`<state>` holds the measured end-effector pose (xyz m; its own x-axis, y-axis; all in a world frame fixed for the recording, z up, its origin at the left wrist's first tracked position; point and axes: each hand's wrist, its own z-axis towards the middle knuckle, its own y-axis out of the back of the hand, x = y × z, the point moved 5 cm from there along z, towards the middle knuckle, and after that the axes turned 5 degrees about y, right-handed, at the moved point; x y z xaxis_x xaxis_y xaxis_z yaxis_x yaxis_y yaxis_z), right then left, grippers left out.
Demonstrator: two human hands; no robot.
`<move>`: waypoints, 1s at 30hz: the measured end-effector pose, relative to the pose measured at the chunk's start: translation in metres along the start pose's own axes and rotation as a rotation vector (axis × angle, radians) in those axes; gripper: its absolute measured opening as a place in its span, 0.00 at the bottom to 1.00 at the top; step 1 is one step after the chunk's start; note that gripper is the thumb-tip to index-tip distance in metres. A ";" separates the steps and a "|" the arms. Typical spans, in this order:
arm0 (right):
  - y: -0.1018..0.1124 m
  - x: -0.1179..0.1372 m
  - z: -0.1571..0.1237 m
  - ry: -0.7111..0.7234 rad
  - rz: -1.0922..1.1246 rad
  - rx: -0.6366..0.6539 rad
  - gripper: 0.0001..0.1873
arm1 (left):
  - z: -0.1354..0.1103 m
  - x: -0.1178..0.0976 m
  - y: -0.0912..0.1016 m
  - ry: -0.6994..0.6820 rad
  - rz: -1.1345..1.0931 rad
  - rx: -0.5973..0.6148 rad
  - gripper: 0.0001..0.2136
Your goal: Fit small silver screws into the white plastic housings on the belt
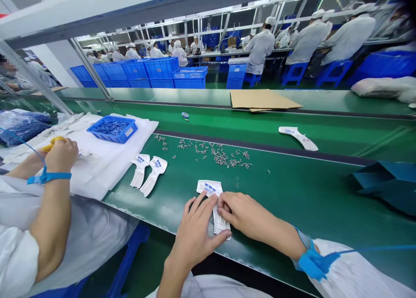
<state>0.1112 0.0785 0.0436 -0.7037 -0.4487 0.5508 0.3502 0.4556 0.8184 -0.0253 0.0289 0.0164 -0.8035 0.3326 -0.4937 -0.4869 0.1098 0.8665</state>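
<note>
A white plastic handle shell (221, 223) with blue parts in its wide end lies in front of me on the green bench. My left hand (196, 226) holds it down, with fingertips across its upper part and thumb by its lower end. Over the shell's right side, my right hand (245, 213) is closed in a pinch; whatever sits between its fingertips is hidden. Small metal pieces (221, 157), perhaps screws, are scattered beyond my hands. Two similar white shells (152, 176) rest side by side to the left.
At left, a co-worker's hand (61, 155) grips something yellow near a blue tray (121, 135) of small blue parts. Another white shell (299, 137) and a small blue-and-white piece (185, 115) lie on the green strip beyond. Cardboard (263, 99) lies farther back; a dark teal bin (390, 185) stands right.
</note>
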 end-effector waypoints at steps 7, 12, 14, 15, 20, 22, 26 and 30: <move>0.006 -0.003 -0.005 -0.068 0.047 -0.033 0.03 | 0.001 -0.001 0.001 -0.026 0.006 -0.039 0.33; 0.055 -0.072 -0.025 -0.150 -0.182 -0.317 0.10 | -0.001 0.006 -0.002 -0.057 0.046 -0.096 0.32; 0.068 -0.108 -0.034 -0.280 -0.347 -0.358 0.14 | 0.000 0.006 -0.004 -0.063 0.051 -0.101 0.32; 0.071 -0.122 -0.037 -0.315 -0.377 -0.361 0.14 | 0.002 0.005 -0.005 -0.064 0.053 -0.098 0.31; 0.064 -0.145 -0.040 -0.322 -0.396 -0.352 0.14 | 0.021 -0.020 -0.012 -0.101 0.032 -0.019 0.31; 0.060 -0.140 -0.041 -0.308 -0.389 -0.351 0.14 | 0.028 -0.032 -0.014 -0.121 0.011 -0.013 0.31; 0.057 -0.118 -0.048 -0.278 -0.291 -0.332 0.11 | 0.035 -0.042 -0.009 -0.114 -0.074 -0.120 0.21; 0.055 -0.073 -0.058 -0.171 -0.017 -0.255 0.07 | 0.032 -0.044 -0.001 -0.078 -0.180 -0.212 0.12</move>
<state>0.2176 0.0919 0.0579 -0.7969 -0.3090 0.5191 0.4661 0.2320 0.8538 0.0218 0.0444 0.0394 -0.6730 0.3978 -0.6236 -0.6865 -0.0223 0.7267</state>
